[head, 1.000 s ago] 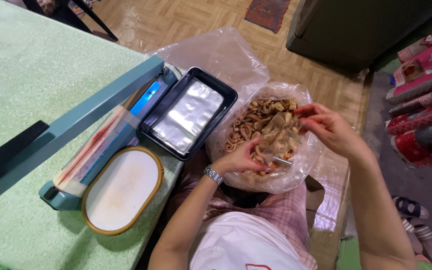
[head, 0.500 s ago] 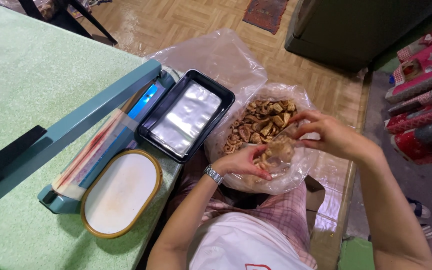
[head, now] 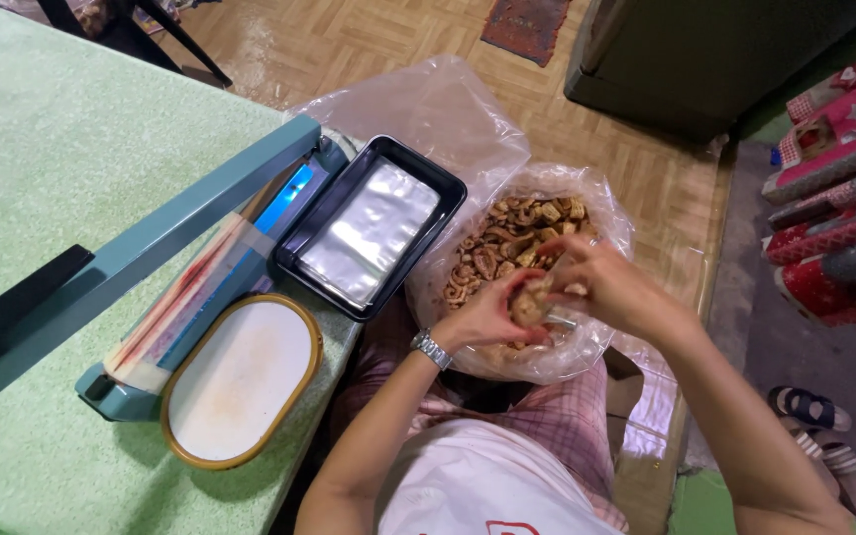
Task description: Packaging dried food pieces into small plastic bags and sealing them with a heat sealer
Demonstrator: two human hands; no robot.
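A large clear plastic bag (head: 601,198) full of brown fried snack pieces (head: 507,238) rests in my lap. My left hand (head: 492,312) holds a small clear packet partly filled with the snack pieces (head: 530,302) over the big bag. My right hand (head: 601,282) is at the packet's mouth, its fingers pinched on the packet's top. A metal watch sits on my left wrist (head: 431,349).
On the green table (head: 71,159) lies a blue heat sealer (head: 190,248) with its arm raised. A black tray (head: 324,213) lined with clear bags sits beside it, and an oval white-topped lid (head: 240,381) in front. Rolled fabrics (head: 834,198) and sandals (head: 814,421) are at right.
My right hand came down from the far side of the big bag to meet the left hand at the small packet, which now holds more snack pieces.
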